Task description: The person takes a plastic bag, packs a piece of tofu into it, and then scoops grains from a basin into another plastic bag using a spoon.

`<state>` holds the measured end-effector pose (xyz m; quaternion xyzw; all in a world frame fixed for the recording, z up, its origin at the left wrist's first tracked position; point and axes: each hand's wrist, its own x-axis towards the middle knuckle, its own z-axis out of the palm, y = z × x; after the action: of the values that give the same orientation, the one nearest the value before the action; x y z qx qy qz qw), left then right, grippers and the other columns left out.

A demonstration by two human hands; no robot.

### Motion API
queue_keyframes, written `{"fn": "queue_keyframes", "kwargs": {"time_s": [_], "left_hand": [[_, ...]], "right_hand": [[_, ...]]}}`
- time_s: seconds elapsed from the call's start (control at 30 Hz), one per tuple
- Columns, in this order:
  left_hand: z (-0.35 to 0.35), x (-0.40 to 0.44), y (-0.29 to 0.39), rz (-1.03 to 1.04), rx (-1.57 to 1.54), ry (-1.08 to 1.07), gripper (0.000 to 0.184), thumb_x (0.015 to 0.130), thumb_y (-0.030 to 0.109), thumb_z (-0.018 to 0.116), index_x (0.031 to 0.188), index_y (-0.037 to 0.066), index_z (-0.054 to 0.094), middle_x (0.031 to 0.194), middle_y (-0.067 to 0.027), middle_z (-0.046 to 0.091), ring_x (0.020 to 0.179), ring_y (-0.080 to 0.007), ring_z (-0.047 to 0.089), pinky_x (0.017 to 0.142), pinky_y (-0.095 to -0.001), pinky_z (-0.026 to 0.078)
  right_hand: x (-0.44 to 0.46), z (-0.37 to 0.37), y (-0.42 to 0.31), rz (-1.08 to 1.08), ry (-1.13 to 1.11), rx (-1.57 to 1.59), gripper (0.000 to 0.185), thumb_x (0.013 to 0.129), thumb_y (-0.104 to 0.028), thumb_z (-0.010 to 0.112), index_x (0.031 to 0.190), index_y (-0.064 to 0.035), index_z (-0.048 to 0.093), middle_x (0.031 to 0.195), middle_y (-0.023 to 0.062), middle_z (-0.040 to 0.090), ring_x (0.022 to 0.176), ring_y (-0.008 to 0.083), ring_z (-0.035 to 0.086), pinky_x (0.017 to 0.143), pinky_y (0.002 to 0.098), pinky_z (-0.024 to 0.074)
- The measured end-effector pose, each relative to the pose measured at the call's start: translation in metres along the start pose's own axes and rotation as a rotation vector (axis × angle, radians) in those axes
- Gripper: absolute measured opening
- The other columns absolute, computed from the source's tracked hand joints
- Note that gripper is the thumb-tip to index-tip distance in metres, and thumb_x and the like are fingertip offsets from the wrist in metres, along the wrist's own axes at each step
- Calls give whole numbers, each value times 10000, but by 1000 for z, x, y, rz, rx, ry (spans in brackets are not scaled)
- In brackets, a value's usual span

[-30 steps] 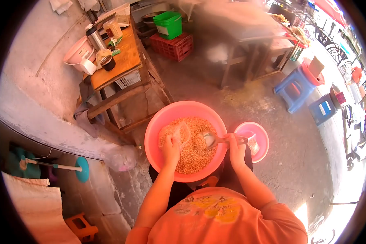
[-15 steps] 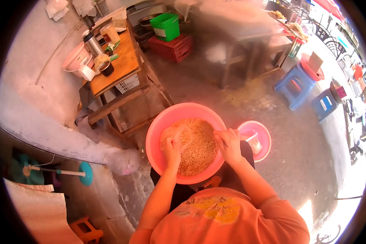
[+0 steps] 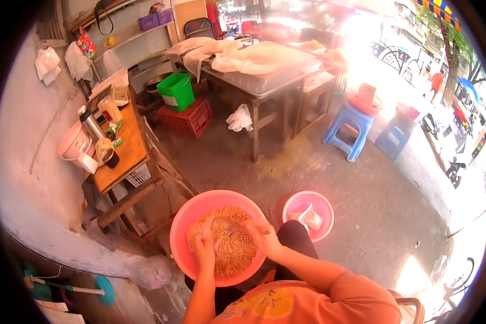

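Observation:
A large pink basin (image 3: pixel 184 213) stands in front of my knees, partly filled with small golden-brown grains (image 3: pixel 237 262). My left hand (image 3: pixel 203 249), inside the basin, is closed on the edge of a clear plastic bag (image 3: pixel 198 229) that lies over the grains. A metal spoon (image 3: pixel 227 224) is gripped by my right hand (image 3: pixel 262 236) over the basin's right side. Its bowl points left, close to the bag's mouth; whether it touches the bag I cannot tell. To the right, a smaller pink basin (image 3: pixel 327 208) holds clear bags (image 3: pixel 311 217) with some contents.
A wooden table (image 3: pixel 125 154) at the left carries a thermos (image 3: pixel 90 123) and a dark cup (image 3: pixel 110 157). Behind are a green bucket (image 3: pixel 177 92) on a red crate (image 3: pixel 191 120) and a cloth-covered table (image 3: pixel 270 56). A blue stool (image 3: pixel 348 129) stands at right.
The view has tilted up, so the basins appear lower. My right hand has moved from the basin's right rim inward with the spoon, toward the bag. My left hand still grips the bag.

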<state>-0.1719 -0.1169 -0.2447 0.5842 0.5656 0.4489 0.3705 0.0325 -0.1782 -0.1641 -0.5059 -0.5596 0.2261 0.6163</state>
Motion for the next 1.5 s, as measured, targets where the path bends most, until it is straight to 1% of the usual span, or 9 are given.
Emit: {"fn": "queue_keyframes", "kwargs": {"time_s": [0.13,0.3,0.53,0.67,0.9,1.0,1.17,1.27,1.5], "left_hand": [[-1,-1,-4,37,17,31,178,918,174,514,862,9,476,702,-74,480,646,-170,485,618,-321,412],[1,4,-20,5,-29,3,166,913,162,513,859,11,472,693,-63,468,625,-160,474,600,-311,408],[2,5,-20,-40,-81,-35,160,900,132,543,824,18,459,659,-29,473,568,-124,458,541,-282,395],[-1,-1,8,-71,-134,-34,161,899,125,548,812,17,466,632,-29,484,548,-111,458,516,-277,387],[1,5,-22,52,-12,-16,173,878,137,577,804,20,474,642,-33,481,563,-129,460,531,-291,393],[1,3,-13,56,-9,-6,168,864,130,589,803,25,474,652,-32,474,572,-132,458,541,-289,396],[-2,-2,-6,-21,-92,-58,159,846,119,603,804,32,477,652,-29,474,575,-128,459,547,-280,400],[-1,0,-12,-39,-121,-73,153,842,114,606,809,31,481,654,-31,490,582,-116,474,550,-274,405],[-3,-2,-6,-117,-122,-89,173,849,139,617,807,27,493,661,-43,524,588,-134,505,558,-290,422]], "right_hand": [[6,1,-23,-347,-241,-357,135,789,-107,673,918,-83,642,753,50,612,744,236,557,751,367,418],[22,-26,-13,-344,-10,-499,84,824,-130,643,906,-112,648,724,40,593,734,222,552,769,388,383],[-12,-34,26,-22,-38,-347,180,890,-157,564,832,-15,658,650,140,592,558,278,571,566,345,452],[-19,-39,22,501,94,166,265,968,-183,457,918,-10,651,729,93,633,609,197,580,603,301,469],[-3,-7,-14,-185,102,-164,120,872,-142,612,950,-57,648,776,80,627,738,240,586,656,350,441],[-14,0,-13,-266,-270,-438,139,841,-130,631,975,-108,661,802,41,625,794,233,561,708,358,414],[-4,-23,-8,-323,2,-488,152,835,-171,637,980,-135,666,776,12,619,765,217,554,740,384,377],[0,-37,8,-134,-126,-628,159,851,-197,621,986,-129,671,780,36,636,777,227,573,755,378,388],[-21,-41,16,552,52,82,200,942,-136,489,970,-15,646,738,55,636,614,148,564,583,274,448]]}}
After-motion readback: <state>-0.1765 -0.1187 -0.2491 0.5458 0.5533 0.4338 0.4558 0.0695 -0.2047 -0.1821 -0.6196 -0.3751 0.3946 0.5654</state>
